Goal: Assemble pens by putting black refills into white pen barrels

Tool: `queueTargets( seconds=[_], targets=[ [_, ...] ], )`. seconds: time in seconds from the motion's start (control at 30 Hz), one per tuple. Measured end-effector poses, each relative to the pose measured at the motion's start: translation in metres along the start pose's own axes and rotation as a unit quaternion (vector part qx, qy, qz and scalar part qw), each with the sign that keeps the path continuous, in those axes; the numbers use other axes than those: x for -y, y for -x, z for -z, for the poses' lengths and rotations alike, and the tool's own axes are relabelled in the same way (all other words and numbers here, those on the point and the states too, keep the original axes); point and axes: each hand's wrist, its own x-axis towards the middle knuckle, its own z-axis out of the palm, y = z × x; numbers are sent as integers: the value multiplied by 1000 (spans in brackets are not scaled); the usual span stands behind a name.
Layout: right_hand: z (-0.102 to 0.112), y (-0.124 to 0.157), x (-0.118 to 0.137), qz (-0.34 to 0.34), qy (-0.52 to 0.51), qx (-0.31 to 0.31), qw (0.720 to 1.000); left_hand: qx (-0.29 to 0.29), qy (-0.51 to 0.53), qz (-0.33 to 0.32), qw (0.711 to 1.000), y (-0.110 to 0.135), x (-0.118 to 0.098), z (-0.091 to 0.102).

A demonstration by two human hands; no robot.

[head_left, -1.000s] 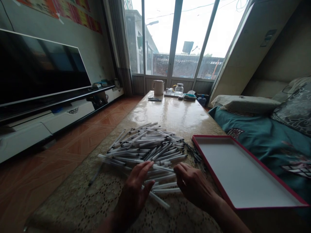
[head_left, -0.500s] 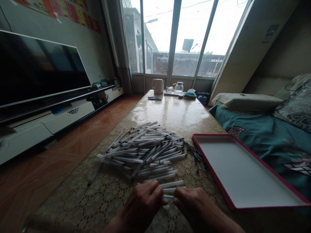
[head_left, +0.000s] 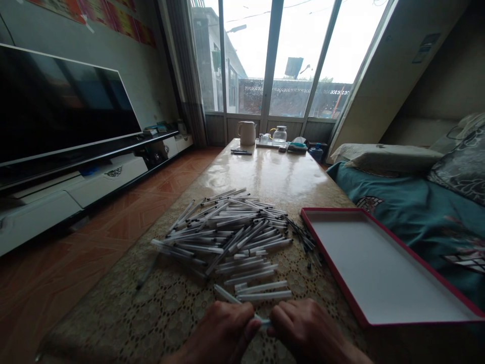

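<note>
Both hands meet low in the middle of the view, just above the patterned tablecloth. A pen spans the small gap between them. My left hand is closed round one end of it, and my right hand is closed round the other. The fingers hide most of this pen. Beyond the hands lie a few loose clear pen barrels. Behind those spreads a big heap of white pens, many with black tips. Thin black pieces lie at the heap's right side.
A shallow white box lid with a red rim lies on the right of the table. At the far end stand a beige jug, a glass teapot and a tissue pack. A sofa runs along the right.
Both hands have come slightly down toward me, still joined by the pen. The loose barrels just beyond them show more fully now. The heap has stayed put.
</note>
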Motion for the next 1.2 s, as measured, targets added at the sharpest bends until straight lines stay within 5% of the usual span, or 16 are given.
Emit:
queueTargets(
  seconds=[0.13,0.47,0.6,0.7,0.83,1.03,1.1,1.2],
  targets=[
    [17,16,-24,-106,-14,-71,992,-66,52,145,986,9,13,27],
    [5,12,-15,-256,-158,-56,952,-105,-140,155,972,2,46,31],
    [13,2,-10,-276,-226,-43,933,-166,-58,161,971,2,41,31],
    [14,-10,-4,-264,-260,-3,929,-180,110,175,962,-4,23,23],
    [6,-28,4,-263,-229,41,936,-114,397,218,884,-18,2,0],
    [7,-44,8,-228,-256,19,939,-162,566,214,779,-32,11,-22],
    [9,-43,3,-242,-296,-16,924,-205,589,209,753,-33,13,-20],
    [6,-35,-6,-309,-396,-67,862,-291,613,218,702,-33,12,-15]
  ],
)
